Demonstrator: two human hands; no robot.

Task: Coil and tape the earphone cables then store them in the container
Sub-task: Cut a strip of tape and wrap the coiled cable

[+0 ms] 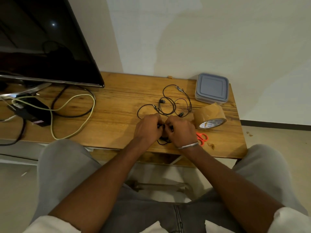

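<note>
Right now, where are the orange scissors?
In the head view, the orange scissors lie toward the right end of the wooden table, right of the right hand and nearer the person than the brown tape roll.

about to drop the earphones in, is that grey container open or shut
Shut. Its grey lid sits flat and square on the container at the table's far right corner. Contents cannot be seen.

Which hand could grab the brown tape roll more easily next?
Probably the right hand: the brown packing tape roll lies just to its right, orange-handled scissors by its wrist. The left hand, also gripping the thin black earphone cable, would have to cross over.
</note>
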